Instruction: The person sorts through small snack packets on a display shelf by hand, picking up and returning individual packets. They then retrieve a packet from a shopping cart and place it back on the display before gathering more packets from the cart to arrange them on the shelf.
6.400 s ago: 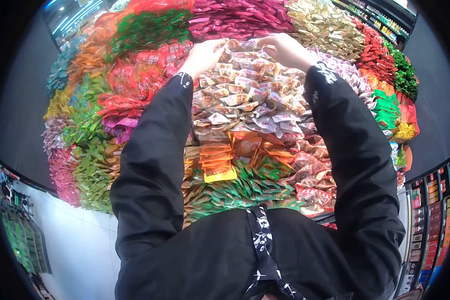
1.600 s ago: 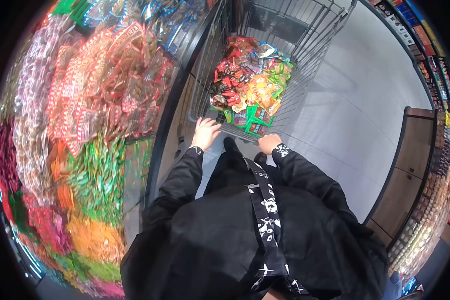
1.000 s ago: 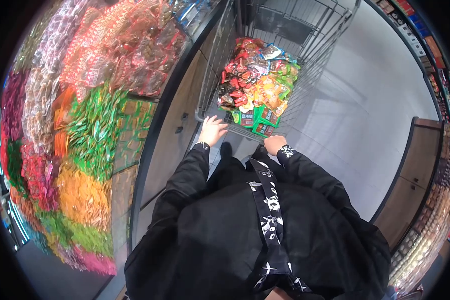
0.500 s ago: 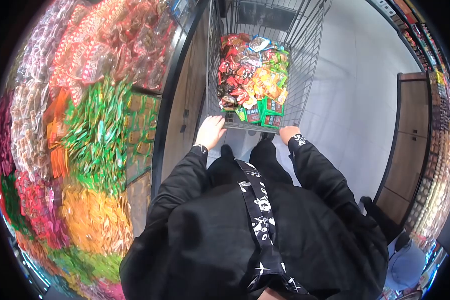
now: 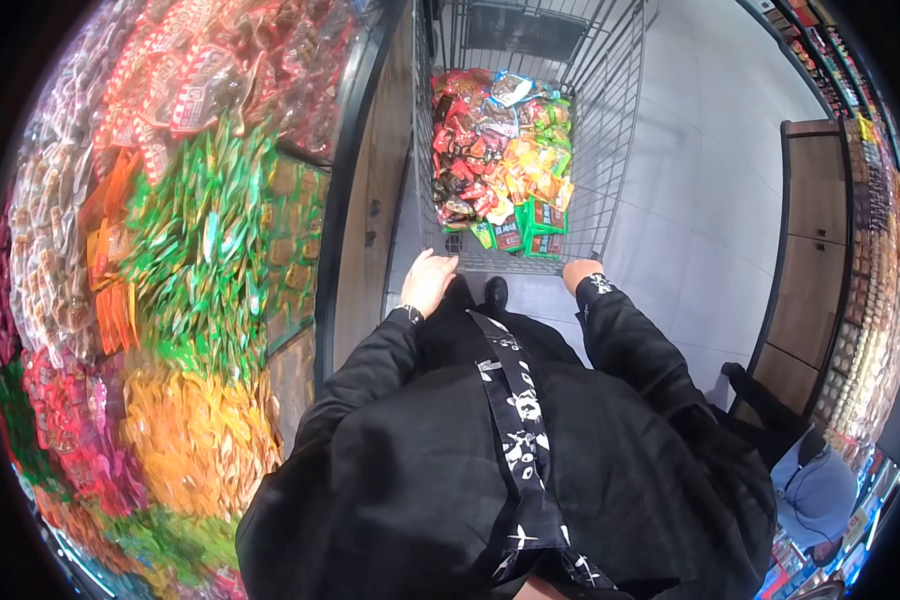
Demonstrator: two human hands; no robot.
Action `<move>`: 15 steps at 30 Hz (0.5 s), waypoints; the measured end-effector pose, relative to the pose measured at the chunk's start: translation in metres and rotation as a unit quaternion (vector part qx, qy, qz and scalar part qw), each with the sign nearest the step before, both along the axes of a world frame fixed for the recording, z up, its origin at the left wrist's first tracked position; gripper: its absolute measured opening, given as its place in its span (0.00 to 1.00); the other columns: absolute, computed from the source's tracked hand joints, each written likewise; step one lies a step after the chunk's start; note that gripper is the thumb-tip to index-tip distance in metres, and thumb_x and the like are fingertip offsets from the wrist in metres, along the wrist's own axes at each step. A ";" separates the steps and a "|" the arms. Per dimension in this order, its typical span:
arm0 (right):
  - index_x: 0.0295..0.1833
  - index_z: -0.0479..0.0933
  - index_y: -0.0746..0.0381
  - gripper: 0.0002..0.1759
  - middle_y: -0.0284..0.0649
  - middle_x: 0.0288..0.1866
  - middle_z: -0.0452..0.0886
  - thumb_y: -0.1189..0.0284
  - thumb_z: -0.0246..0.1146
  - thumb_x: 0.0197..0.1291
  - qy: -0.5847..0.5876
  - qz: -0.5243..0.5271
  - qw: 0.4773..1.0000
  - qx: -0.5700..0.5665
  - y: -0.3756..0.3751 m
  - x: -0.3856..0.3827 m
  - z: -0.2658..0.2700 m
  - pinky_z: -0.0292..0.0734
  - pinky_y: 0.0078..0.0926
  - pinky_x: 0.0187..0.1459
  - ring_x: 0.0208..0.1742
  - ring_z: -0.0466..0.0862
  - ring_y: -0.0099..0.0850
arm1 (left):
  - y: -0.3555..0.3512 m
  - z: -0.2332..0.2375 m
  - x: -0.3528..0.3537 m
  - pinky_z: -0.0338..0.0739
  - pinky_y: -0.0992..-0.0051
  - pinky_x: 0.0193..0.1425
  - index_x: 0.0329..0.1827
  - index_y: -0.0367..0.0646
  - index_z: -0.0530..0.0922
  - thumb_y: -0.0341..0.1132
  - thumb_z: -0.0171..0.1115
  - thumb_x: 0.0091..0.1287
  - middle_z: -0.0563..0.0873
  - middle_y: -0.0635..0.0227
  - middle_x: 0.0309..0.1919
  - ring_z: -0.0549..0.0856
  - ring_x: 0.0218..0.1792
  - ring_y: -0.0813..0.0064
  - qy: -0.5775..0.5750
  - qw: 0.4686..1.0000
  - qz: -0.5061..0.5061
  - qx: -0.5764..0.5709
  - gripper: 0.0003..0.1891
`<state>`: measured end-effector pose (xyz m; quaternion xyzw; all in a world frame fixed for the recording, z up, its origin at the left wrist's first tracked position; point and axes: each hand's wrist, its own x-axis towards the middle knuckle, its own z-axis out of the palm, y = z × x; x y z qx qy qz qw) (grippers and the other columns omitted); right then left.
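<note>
In the head view, a grey wire shopping cart (image 5: 622, 145) stands in front of me. My left hand (image 5: 430, 282) is at the left end of its near edge, with the fingers curled over the handle. My right hand (image 5: 582, 274) is closed on the right end of the same edge. Inside the cart lies a heap of packaged snacks (image 5: 500, 150) in red, yellow, green and brown wrappers. Green packets with dark panels (image 5: 510, 232) lie closest to me. The handle is largely hidden beneath my hands.
Piles of bagged snacks (image 5: 205, 240) fill a display along my left, edged by a dark wooden cabinet (image 5: 363, 200). At right stands a wooden cabinet (image 5: 815, 230) below packed shelves. A person in a light blue top (image 5: 815, 490) is behind me on the right. Pale tiled floor (image 5: 705, 200) runs between.
My feet have changed position in a step. The displays and right cabinet have shifted in view, and the person at lower right shows more. Both hands stay at the cart.
</note>
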<state>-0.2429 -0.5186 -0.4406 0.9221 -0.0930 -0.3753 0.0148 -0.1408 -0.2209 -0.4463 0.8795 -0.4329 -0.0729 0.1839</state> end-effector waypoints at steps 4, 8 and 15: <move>0.49 0.81 0.59 0.16 0.43 0.50 0.82 0.67 0.51 0.61 0.052 0.024 0.998 0.016 0.004 -0.002 -0.013 0.78 0.37 0.49 0.51 0.82 0.40 | 0.010 0.000 -0.014 0.64 0.64 0.67 0.51 0.44 0.78 0.33 0.61 0.59 0.83 0.65 0.43 0.80 0.50 0.68 0.012 1.000 0.005 -0.008 0.16; 0.48 0.81 0.60 0.21 0.45 0.49 0.82 0.58 0.66 0.52 0.078 0.029 0.995 0.046 0.004 0.000 0.003 0.76 0.38 0.52 0.52 0.81 0.41 | 0.020 -0.002 -0.025 0.64 0.65 0.67 0.49 0.44 0.79 0.32 0.62 0.57 0.83 0.66 0.42 0.80 0.50 0.69 0.005 1.000 0.011 -0.027 0.16; 0.46 0.81 0.64 0.29 0.49 0.46 0.82 0.53 0.72 0.43 0.106 0.088 0.986 0.096 0.010 -0.001 -0.003 0.76 0.37 0.51 0.51 0.81 0.43 | 0.038 -0.011 -0.038 0.62 0.66 0.69 0.50 0.47 0.79 0.34 0.62 0.58 0.84 0.68 0.46 0.79 0.54 0.70 0.011 1.000 0.013 0.001 0.16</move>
